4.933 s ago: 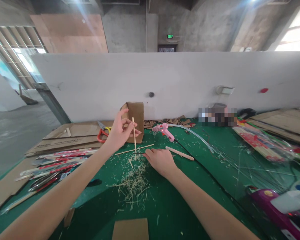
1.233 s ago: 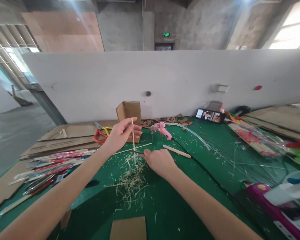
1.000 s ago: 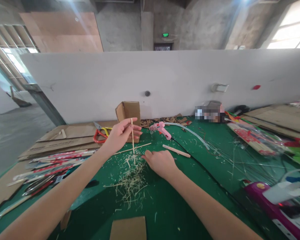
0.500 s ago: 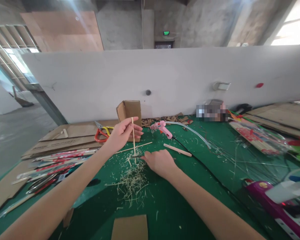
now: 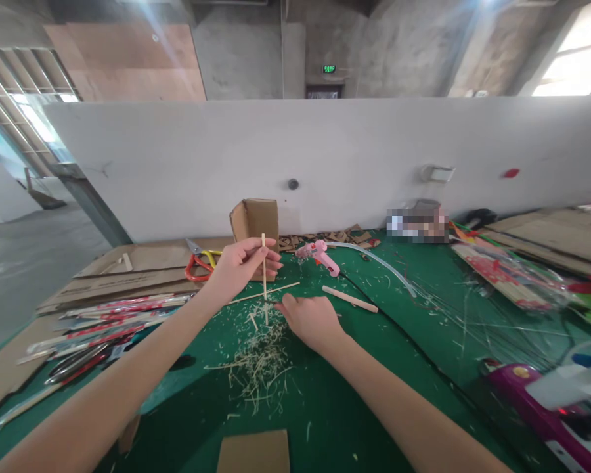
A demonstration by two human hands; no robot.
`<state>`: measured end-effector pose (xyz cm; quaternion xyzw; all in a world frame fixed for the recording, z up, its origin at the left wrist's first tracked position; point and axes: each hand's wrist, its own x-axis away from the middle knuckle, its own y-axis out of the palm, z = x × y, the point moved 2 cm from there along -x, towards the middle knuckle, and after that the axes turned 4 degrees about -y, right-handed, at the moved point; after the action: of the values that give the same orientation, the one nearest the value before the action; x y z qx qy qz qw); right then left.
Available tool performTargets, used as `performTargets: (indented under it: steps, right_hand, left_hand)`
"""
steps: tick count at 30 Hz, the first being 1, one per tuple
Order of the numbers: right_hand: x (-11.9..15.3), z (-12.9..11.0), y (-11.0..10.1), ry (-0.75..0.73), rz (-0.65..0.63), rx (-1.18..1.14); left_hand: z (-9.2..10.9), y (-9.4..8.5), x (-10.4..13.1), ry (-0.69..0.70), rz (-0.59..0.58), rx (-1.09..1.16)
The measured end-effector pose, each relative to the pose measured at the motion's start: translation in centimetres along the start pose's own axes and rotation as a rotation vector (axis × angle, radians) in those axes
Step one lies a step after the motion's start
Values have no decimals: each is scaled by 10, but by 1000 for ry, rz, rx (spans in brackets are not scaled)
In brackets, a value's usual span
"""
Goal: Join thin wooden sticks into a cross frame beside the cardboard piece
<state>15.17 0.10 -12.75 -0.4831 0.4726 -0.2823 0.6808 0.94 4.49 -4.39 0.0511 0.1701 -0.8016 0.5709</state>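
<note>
My left hand [image 5: 239, 266] pinches a thin wooden stick [image 5: 264, 276] between thumb and fingers, the other fingers spread behind it. The stick stands nearly upright, its lower end over a heap of pale wood shavings [image 5: 261, 361]. My right hand [image 5: 312, 320] is closed beside the stick's lower part, around a thin dark blade [image 5: 274, 305] that is mostly hidden by the fingers. Behind the stick, another slim stick [image 5: 285, 286] lies across the green table. To the right of my right hand rests a thicker wooden rod [image 5: 349, 299].
A pink glue gun [image 5: 322, 257] with a black cord lies beyond my right hand. Orange-and-yellow scissors [image 5: 200, 265] and wrapped sticks [image 5: 113, 322] are at left. A folded cardboard piece [image 5: 261, 220] stands behind my left hand. A purple power strip [image 5: 526, 401] sits at right.
My right hand and the blade have moved slightly up along the stick. My left thumb and fingers have shifted a little on the stick, which stands a bit straighter.
</note>
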Motion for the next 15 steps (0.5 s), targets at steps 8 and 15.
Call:
performTargets:
  steps: [8,15]
  right_hand:
    - [1,0,2,-19,-16,9]
    - [0,2,0,2,-50,15]
  left_hand:
    - [0,-2,-2,-9,10,-10]
    - [4,-5,-2,11,-20,-96]
